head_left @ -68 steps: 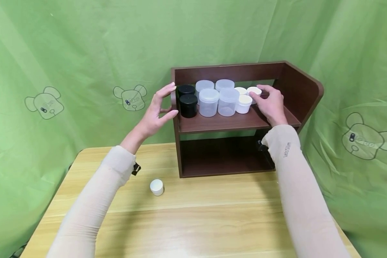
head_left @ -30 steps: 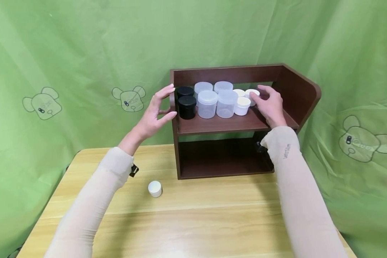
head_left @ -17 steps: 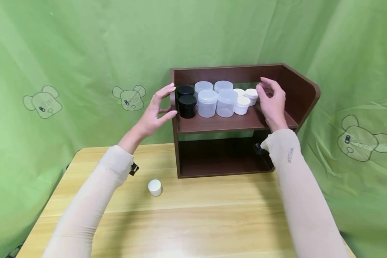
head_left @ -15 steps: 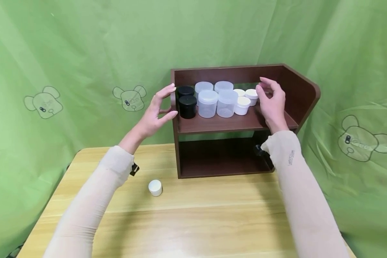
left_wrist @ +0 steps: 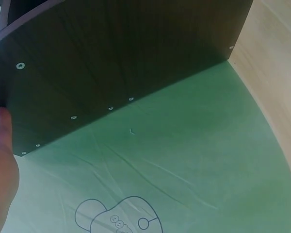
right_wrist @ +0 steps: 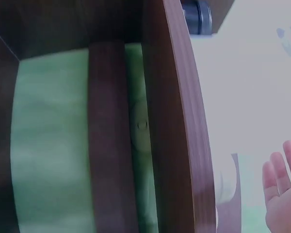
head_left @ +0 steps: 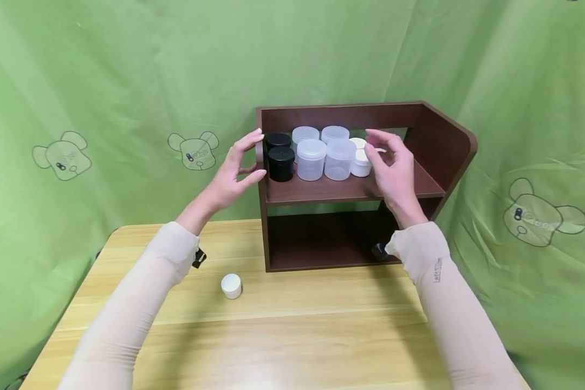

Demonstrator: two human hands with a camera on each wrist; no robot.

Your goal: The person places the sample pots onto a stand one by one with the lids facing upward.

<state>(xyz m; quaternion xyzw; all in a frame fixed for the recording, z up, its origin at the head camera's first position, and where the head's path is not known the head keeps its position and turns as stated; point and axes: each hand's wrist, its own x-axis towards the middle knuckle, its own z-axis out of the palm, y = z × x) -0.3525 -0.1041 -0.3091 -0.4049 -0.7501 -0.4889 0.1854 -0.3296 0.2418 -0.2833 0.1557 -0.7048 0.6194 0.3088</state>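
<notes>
A dark brown two-level shelf (head_left: 322, 192) stands at the back of the table. My left hand (head_left: 226, 176) touches its left side panel, thumb and index finger spread at the edge; a straight finger (left_wrist: 5, 128) presses the outer face in the left wrist view. My right hand (head_left: 395, 176) hovers at the white jars, fingers loosely bent, gripping nothing. A front white jar (head_left: 361, 164) and a back white jar (head_left: 358, 143) show left of it; another is mostly hidden behind the hand. In the right wrist view, a white jar (right_wrist: 225, 179) sits apart from the fingers (right_wrist: 280, 172).
Left on the upper board are black jars (head_left: 280, 164), then several translucent jars (head_left: 311, 161). A single white jar (head_left: 231, 286) stands on the wooden table (head_left: 273, 341), left of the shelf. Green cloth (head_left: 127, 65) hangs behind.
My right hand has let go of the rightmost white jar, lifted off it, then moved left and forward over the white jars. The left hand has stayed at the side panel.
</notes>
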